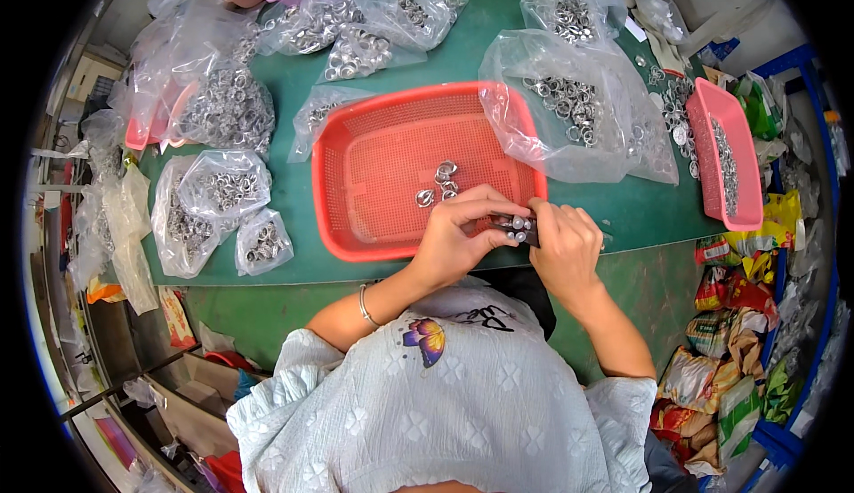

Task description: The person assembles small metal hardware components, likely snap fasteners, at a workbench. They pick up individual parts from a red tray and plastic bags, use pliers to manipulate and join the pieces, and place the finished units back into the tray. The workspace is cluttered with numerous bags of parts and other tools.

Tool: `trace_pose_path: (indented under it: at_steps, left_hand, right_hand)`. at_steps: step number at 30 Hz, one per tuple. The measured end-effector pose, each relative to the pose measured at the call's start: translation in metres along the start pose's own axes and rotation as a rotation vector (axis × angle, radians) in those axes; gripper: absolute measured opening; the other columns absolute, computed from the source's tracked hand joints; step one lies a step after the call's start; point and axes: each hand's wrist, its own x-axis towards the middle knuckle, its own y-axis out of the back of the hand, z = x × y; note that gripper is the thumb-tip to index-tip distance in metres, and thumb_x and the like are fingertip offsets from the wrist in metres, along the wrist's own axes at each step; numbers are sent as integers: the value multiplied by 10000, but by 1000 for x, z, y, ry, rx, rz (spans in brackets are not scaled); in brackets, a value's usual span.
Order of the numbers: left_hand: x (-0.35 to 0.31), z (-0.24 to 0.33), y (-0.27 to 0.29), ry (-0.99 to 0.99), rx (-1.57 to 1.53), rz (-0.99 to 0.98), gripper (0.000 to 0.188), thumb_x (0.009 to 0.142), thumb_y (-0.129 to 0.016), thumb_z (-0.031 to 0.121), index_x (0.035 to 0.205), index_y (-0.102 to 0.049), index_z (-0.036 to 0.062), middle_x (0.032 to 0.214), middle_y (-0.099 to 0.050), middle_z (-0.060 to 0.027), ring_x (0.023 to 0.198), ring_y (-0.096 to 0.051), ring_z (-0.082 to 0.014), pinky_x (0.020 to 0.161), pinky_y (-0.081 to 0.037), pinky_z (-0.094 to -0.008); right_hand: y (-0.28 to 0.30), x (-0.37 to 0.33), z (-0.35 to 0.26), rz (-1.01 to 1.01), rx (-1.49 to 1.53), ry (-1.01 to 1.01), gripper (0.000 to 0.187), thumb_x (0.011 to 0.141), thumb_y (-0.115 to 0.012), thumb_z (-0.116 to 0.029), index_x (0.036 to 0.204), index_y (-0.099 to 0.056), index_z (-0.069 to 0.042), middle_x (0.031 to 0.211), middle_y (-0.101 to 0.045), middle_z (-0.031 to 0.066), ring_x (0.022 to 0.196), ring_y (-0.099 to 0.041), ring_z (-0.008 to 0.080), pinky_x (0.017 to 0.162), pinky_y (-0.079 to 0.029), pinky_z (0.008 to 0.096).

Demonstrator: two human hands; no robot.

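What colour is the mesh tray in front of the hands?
Red-orange; the mesh tray shows best in the head view.

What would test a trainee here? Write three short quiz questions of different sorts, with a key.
1. True or false: the red basket holds only a few metal rings.
2. Which hand wears a bracelet? A) left hand B) right hand C) both
3. Fill in: the rings away from the baskets sit in clear plastic ____.

Key: 1 true; 2 A; 3 bags.
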Motion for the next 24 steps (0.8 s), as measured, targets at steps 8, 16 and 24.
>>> trace_pose_path:
  at_steps: [8,16,24]
  left_hand:
    - [2,-3,2,-6,37,1,304,677,-638,-105,972,-635,-33,889,-561,-75,835,-560,-145,736,-493,-240]
    - [8,4,24,-90,-132,200,306,699,-615,-124,999,-595,-64,867,-549,-60,786,-555,-114,689,-475,-221]
    - [6,0,32,-18,-171,261,306,701,-620,-118,1000,-585,-67,862,-540,-53,781,-546,-107,700,-468,-225]
  right_hand:
    - [-4,2,6,-5,-34,50,162,633,-552,-13,795,-561,-22,569,-478,55,530,-500,190,500,-386,308]
    - [7,-9,25,-33,-28,-56,256,619,-582,-9,871,-540,-27,640,-535,87,594,-536,245,554,-410,344]
    - [14,-45,109,-326,-153,-62,462,683,-662,-348,999,-544,-33,731,-498,97,706,-494,262,654,-384,358]
